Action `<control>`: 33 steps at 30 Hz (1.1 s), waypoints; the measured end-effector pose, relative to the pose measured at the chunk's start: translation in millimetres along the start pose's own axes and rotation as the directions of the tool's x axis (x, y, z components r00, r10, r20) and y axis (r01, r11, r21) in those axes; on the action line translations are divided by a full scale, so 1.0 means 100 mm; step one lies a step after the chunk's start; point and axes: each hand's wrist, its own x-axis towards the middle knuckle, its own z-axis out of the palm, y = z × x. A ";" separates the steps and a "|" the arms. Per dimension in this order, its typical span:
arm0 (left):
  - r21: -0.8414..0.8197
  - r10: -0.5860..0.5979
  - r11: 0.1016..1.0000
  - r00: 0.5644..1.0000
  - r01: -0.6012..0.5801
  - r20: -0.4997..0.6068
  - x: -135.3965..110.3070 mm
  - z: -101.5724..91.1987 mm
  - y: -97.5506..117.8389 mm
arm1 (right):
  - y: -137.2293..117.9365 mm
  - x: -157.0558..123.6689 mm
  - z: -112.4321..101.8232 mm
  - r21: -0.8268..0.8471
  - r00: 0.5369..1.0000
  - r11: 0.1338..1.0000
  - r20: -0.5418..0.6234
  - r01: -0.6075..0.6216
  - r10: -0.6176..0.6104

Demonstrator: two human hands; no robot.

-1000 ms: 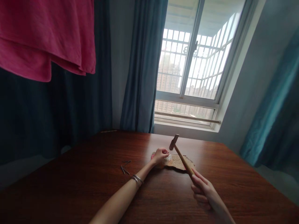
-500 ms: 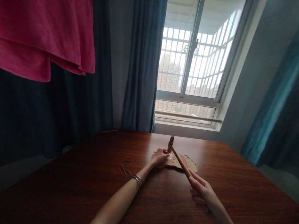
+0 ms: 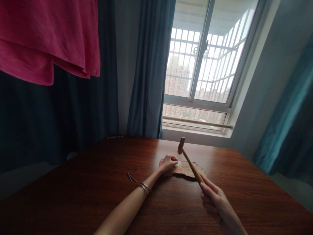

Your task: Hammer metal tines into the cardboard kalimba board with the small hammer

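Observation:
My right hand (image 3: 214, 199) is wrapped around the wooden handle of a hammer (image 3: 192, 166). The hammer's metal head is raised above the cardboard and a little right of my left fingertips, apart from them. My left hand (image 3: 168, 163) rests on a torn, speckled piece of cardboard (image 3: 188, 169), its thumb and fingers pinched together. Whatever the pinch holds is too small to make out. Several dark nails (image 3: 131, 177) lie loose on the table to the left of my left forearm.
The brown wooden table (image 3: 85, 202) extends to the wall below a barred window (image 3: 198, 81). Blue curtains (image 3: 149, 81) hang behind it and at the right. A pink cloth (image 3: 49, 39) hangs at upper left.
The hammer has risen and shifted slightly right, its head moving away from my left fingertips. My left hand holds its pinch in the same place on the cardboard.

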 end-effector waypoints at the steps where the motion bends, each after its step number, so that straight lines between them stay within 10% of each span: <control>1: 0.002 -0.004 1.000 1.000 0.004 -0.004 0.00 0.00 0.00 | 0.00 -0.01 0.01 -0.005 1.000 1.000 -0.003 0.015 -0.015; 33: 0.034 0.015 0.999 1.000 -0.015 -0.003 -0.01 -0.02 0.02 | 0.23 0.03 0.01 0.050 0.998 0.997 0.008 -0.057 0.057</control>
